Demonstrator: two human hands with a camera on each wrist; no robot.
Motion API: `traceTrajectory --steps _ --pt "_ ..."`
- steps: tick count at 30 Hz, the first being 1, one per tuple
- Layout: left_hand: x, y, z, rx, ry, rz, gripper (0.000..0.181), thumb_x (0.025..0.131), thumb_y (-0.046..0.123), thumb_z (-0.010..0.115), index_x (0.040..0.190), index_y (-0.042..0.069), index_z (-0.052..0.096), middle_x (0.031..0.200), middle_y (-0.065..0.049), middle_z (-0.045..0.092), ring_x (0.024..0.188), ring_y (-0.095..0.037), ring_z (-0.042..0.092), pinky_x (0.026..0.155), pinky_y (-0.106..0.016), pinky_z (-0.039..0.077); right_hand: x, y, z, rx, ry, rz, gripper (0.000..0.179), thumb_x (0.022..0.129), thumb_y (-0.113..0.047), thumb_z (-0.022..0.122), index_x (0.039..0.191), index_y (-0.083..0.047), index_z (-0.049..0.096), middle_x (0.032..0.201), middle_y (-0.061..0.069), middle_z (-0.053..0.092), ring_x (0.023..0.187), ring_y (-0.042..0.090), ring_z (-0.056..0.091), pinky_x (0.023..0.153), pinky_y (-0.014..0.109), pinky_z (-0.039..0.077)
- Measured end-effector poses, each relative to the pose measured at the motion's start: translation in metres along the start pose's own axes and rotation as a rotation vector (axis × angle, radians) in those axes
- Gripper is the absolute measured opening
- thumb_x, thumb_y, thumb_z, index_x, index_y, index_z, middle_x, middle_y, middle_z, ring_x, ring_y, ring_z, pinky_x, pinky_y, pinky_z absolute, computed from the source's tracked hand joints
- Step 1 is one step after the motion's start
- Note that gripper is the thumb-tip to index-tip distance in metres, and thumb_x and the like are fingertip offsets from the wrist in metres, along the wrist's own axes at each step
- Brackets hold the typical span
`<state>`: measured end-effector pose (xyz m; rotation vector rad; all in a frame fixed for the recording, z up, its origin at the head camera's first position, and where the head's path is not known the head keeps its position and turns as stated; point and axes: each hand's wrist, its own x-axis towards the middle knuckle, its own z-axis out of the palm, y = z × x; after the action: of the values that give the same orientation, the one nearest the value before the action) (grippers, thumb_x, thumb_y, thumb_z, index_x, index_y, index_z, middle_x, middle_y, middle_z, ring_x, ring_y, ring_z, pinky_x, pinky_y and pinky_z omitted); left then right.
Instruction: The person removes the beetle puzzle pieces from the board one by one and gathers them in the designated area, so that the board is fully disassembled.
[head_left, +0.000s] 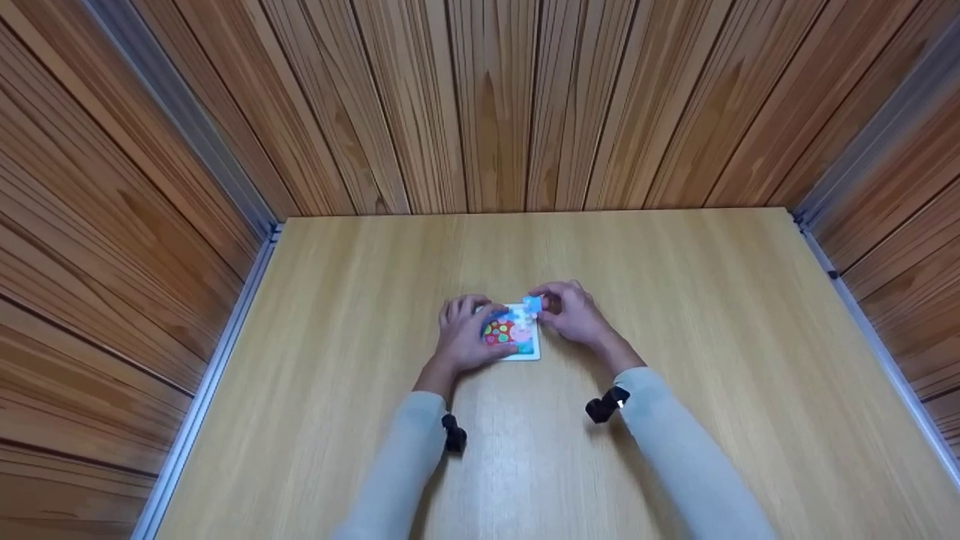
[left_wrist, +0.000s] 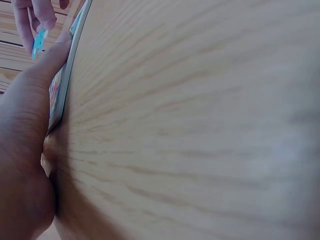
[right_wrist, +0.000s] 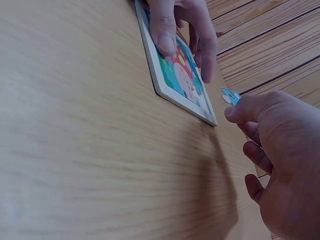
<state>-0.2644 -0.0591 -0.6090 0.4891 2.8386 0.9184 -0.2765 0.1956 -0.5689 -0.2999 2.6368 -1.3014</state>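
Observation:
In the head view a small jigsaw puzzle (head_left: 525, 346) in a white tray lies on the table, its picture showing a pink face and a red area with colored dots. My left hand (head_left: 466, 337) rests across its left part, the thumb laid straight over the picture and the fingers reaching past the far side. My right hand (head_left: 576, 313) pinches a light-blue puzzle piece (head_left: 533, 304) between thumb and fingertips, at the tray's far right corner. The right wrist view shows that puzzle piece (right_wrist: 230, 95) held apart from the tray (right_wrist: 187, 106).
The pale wooden table (head_left: 480, 465) extends around both hands. Wood-plank walls (head_left: 487, 105) stand behind it and at both sides, with grey metal rails (head_left: 217, 360) along the side edges. A small black camera sits on each wrist.

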Motion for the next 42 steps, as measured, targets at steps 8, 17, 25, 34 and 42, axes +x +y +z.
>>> traceTrajectory --steps 8,17,25,34,42 --pt "-0.001 0.000 -0.001 -0.003 0.010 -0.014 0.075 0.091 0.066 0.084 0.154 0.029 0.066 0.170 -0.007 0.046 0.163 -0.038 0.030 0.142 -0.069 0.008 0.000 0.004 -0.017 -0.004 0.025 -0.010 0.037 0.108 -0.010 0.074 0.145 -0.011 0.071 0.125 0.013 0.063 0.128 0.033 0.056 0.108 0.044 0.049" --pt "-0.001 0.000 0.001 0.002 0.030 0.015 0.074 0.091 0.066 0.081 0.153 0.029 0.068 0.168 -0.009 0.048 0.162 -0.039 0.032 0.141 -0.071 0.010 -0.004 0.018 -0.042 -0.019 0.053 -0.016 0.038 0.108 -0.005 0.071 0.146 -0.008 0.070 0.119 0.012 0.064 0.123 0.032 0.054 0.101 0.038 0.045" --pt "-0.002 -0.002 0.002 0.000 0.030 0.023 0.074 0.091 0.065 0.081 0.155 0.030 0.068 0.169 -0.009 0.048 0.161 -0.038 0.033 0.141 -0.070 0.009 -0.010 0.032 -0.063 -0.029 0.079 -0.014 0.040 0.107 -0.003 0.070 0.148 -0.003 0.068 0.121 0.015 0.064 0.124 0.032 0.053 0.102 0.038 0.044" --pt "-0.002 -0.001 0.002 -0.012 0.033 0.023 0.073 0.089 0.062 0.084 0.154 0.030 0.068 0.167 -0.010 0.049 0.161 -0.038 0.032 0.140 -0.070 0.011 -0.018 0.050 -0.082 -0.038 0.126 -0.042 0.037 0.106 0.003 0.071 0.143 0.004 0.070 0.114 0.019 0.066 0.112 0.029 0.056 0.093 0.025 0.043" --pt "-0.002 0.000 0.001 -0.009 0.030 0.020 0.073 0.090 0.063 0.082 0.153 0.029 0.069 0.166 -0.010 0.049 0.161 -0.038 0.031 0.140 -0.070 0.011 -0.025 0.065 -0.099 -0.045 0.133 -0.005 0.038 0.107 0.001 0.070 0.145 0.003 0.068 0.115 0.016 0.064 0.107 0.022 0.055 0.085 0.014 0.043"
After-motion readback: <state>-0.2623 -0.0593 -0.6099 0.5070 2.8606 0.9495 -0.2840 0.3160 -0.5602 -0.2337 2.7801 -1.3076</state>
